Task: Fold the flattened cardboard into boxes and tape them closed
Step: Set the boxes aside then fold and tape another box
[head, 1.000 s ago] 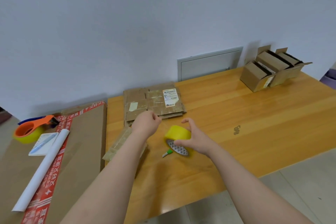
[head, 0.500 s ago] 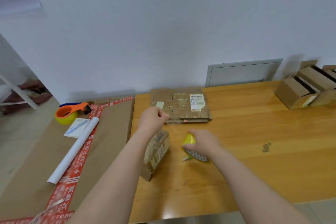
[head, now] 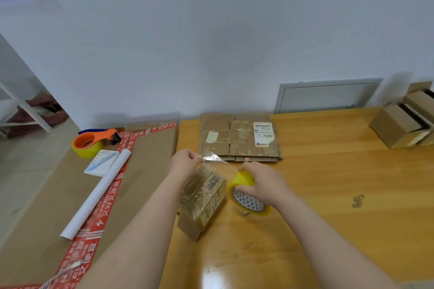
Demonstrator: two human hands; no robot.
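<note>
Glossy wooden table [head: 328, 183] against a pale wall. Near its left edge stands a small folded box [head: 202, 199], brown, worn and shiny with clear tape, with a stack of flattened cardboard [head: 239, 141] behind it. The left hand [head: 185, 163] is above the box's far end, pinching the free end of a clear tape strip [head: 212, 157]; the right hand [head: 263, 180] grips the tilted yellow tape roll [head: 244, 192] from above, just right of the box.

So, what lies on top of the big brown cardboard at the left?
An orange tape dispenser, a notepad with a pen and a white paper roll. Whatever is under the cardboard is covered.
</note>
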